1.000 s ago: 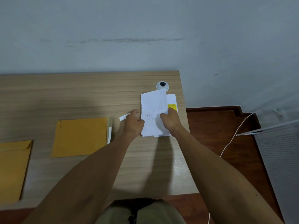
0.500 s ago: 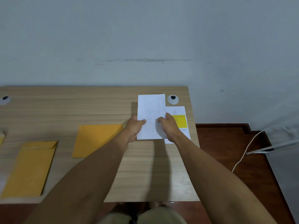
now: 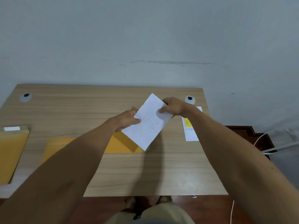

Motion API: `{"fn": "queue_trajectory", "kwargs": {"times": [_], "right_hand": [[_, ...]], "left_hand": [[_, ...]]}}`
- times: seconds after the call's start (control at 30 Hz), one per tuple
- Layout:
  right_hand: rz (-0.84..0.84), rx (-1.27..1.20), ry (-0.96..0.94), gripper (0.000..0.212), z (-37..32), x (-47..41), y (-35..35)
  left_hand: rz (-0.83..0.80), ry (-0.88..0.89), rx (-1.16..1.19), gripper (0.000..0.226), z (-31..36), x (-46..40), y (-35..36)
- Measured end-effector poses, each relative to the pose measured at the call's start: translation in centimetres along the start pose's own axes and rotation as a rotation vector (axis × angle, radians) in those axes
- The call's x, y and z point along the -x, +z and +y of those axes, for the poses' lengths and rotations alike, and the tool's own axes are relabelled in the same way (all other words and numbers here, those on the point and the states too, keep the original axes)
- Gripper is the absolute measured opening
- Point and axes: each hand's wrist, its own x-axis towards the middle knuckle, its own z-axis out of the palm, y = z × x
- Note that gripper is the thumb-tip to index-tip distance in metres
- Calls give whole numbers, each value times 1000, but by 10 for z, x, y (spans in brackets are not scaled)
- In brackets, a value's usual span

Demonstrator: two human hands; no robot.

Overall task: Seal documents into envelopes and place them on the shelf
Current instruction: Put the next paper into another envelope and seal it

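Note:
I hold a white folded document (image 3: pixel 148 126) above the wooden desk (image 3: pixel 161 172), tilted diagonally. My left hand (image 3: pixel 127 121) pinches its left edge and my right hand (image 3: pixel 172 106) pinches its upper right corner. Beneath the paper lies a yellow-brown envelope (image 3: pixel 119 145), partly hidden by my left forearm. A second envelope (image 3: pixel 9 152) lies at the desk's left edge. Another white sheet with a yellow patch (image 3: pixel 190 130) rests flat on the desk to the right, partly covered by my right forearm.
Two round cable grommets (image 3: pixel 189 99) (image 3: pixel 25 97) sit near the desk's back edge against a grey wall. A white cable (image 3: pixel 258 138) and a grey panel lie on the dark red floor right of the desk.
The document has been lifted off the sheet with the yellow patch, carried left and turned diagonally over the envelope. My right hand shifted to its upper corner. The view widened leftward.

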Motion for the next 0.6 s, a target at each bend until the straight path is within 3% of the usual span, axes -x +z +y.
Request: {"fn": "queue_trajectory", "kwargs": {"times": [0.07,0.2,0.3,0.37,0.43,0.6], "right_hand": [[-29,-1,-4,18,-11,4,16],[10,-67,1,22,-11,11,45],[95,-149,27,21,-3,18,61],[167,-199,40,23,6,21,66],[243,-255,68,26,17,24,67],[364,-375,114,25,48,31,59]], "left_hand": [[-46,-18,-49,41,-7,6,-15],[-17,-2,-94,32,-14,9,-25],[178,33,-98,38,-23,4,-20],[404,16,-118,54,-31,-1,-17],[580,-34,-151,56,-40,-4,-11],[560,-232,-258,56,-70,-9,31]]}}
